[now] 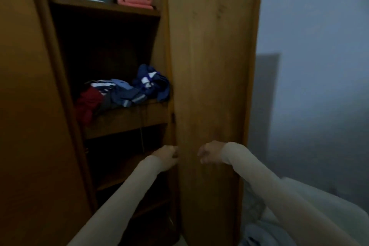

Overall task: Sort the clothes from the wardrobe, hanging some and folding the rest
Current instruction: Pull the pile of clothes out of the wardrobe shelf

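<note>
Tall brown wooden wardrobe (211, 66) fills frame centre, door edge gripped by left hand (166, 156) at lower centre; jumbled blue/red clothes (123, 92) seen on mid shelf, centre-left; right hand (209, 153) held loosely curled, w/ nothing in it

Head view: close, facing forward-down into open wardrobe (123, 118).

Left hand (166, 156) at wardrobe door (211, 86) edge.
</note>
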